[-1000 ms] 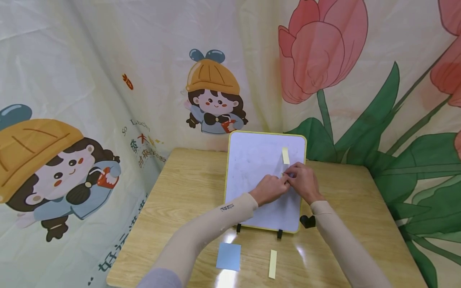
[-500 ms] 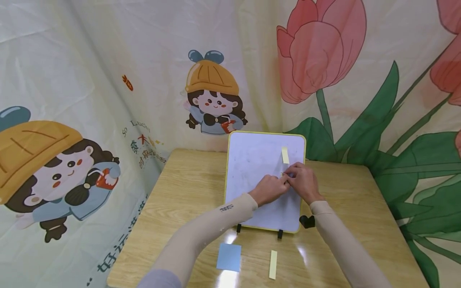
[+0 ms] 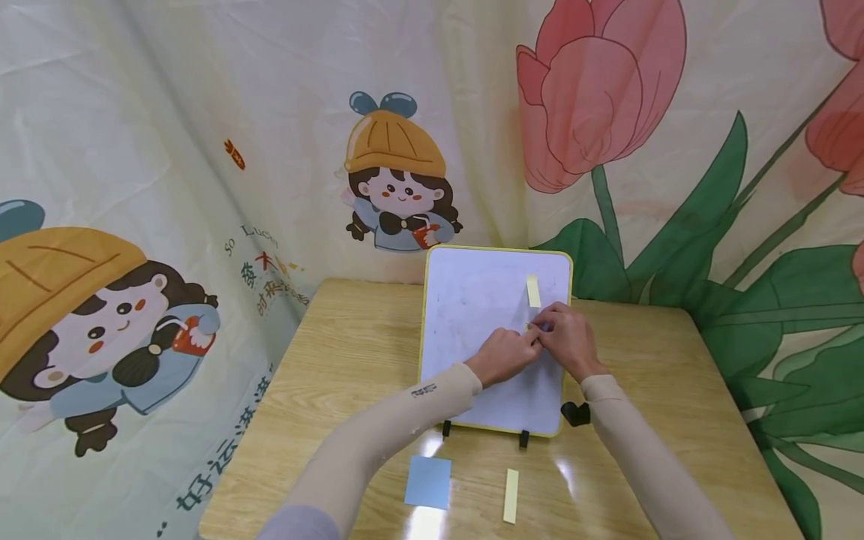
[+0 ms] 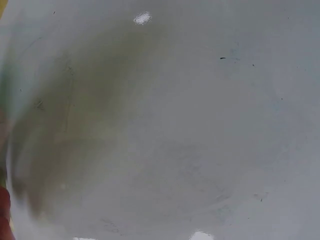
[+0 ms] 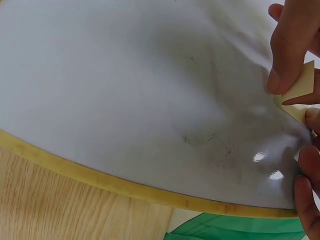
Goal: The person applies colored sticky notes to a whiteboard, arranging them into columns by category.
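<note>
Left hand (image 3: 502,355): fingers curled in, thumb and a finger pinching a pale-yellow paper strip (image 5: 301,86). Right hand (image 3: 568,341): likewise curled, up against the left, the same strip between its fingertips. Strip bent, at the right half of a whiteboard (image 3: 466,300), just near of a second yellow strip (image 3: 533,291) on the board. Whether the held one touches the board, I cannot tell. Beige sleeves (image 3: 655,450) on both arms.

Whiteboard: yellow rim, smudges and specks, two black feet (image 3: 523,439) at the near edge. Black heart-shaped object (image 3: 576,414) just beside its near right corner, by the right sleeve. Wood-grain table (image 3: 344,367) beneath. Nearer in: blue square of paper (image 3: 428,482) to the left, third yellow strip (image 3: 511,496) to the right, lying apart. Far side: cream printed curtain (image 3: 270,45), cartoon figures (image 3: 398,142) in orange hats to the left, pink tulips (image 3: 594,105) with green leaves to the right
</note>
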Demonstrator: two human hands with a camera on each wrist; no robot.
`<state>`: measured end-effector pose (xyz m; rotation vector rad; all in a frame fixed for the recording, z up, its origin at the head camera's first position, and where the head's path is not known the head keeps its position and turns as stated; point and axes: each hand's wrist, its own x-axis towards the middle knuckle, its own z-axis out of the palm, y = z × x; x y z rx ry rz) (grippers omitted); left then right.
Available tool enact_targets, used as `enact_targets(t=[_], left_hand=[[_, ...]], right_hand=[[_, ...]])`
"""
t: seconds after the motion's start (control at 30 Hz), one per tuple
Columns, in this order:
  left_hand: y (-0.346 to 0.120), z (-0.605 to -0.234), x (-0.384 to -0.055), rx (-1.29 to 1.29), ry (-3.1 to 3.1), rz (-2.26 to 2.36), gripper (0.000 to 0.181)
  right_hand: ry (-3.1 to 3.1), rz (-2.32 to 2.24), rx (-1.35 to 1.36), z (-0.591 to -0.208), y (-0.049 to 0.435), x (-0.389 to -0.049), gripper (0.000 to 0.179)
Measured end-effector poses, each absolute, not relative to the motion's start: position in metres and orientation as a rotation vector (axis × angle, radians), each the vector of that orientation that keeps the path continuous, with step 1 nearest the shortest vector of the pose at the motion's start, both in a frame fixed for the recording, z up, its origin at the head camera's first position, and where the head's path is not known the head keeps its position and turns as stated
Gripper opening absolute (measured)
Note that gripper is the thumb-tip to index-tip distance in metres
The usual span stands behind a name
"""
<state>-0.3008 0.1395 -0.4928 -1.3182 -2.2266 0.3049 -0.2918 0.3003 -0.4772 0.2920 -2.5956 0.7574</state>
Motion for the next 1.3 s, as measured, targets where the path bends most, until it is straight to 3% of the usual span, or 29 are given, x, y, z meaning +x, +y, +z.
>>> enact_targets(t=[0.13, 0.33, 0.5, 0.8, 1.0, 1.2, 1.3], left_hand=[[0.137, -0.495, -0.301, -1.326, -2.235, 0.262, 0.019], [0.129, -0.487, -0.311, -1.285, -2.232, 0.029, 0.044], [0.124, -0.471, -0.334, -1.076, -2.296, -0.011, 0.032], [0.122, -0.458, -0.358, -0.997, -2.412, 0.022, 0.079], [0.132, -0.449, -0.362, -0.964, -2.493, 0.179, 0.112], [0.138, -0.442, -0.366, -0.934, -2.531, 0.238, 0.129], [0.139, -0.439, -0.369, -0.914, -2.536, 0.263, 0.135]], right_hand=[[-2.608, 0.748, 0.3, -0.477, 0.301, -0.291, 0.006], [-2.597, 0.721, 0.337, -0.476, 0.304, -0.293, 0.008], [-2.588, 0.731, 0.341, -0.474, 0.307, -0.295, 0.01], [-2.491, 0.689, 0.482, -0.471, 0.311, -0.297, 0.019], [-2.439, 0.622, 0.462, -0.463, 0.317, -0.306, 0.053], [-2.559, 0.598, 0.341, -0.454, 0.324, -0.312, 0.103], [-2.599, 0.566, 0.354, -0.449, 0.325, -0.316, 0.116]])
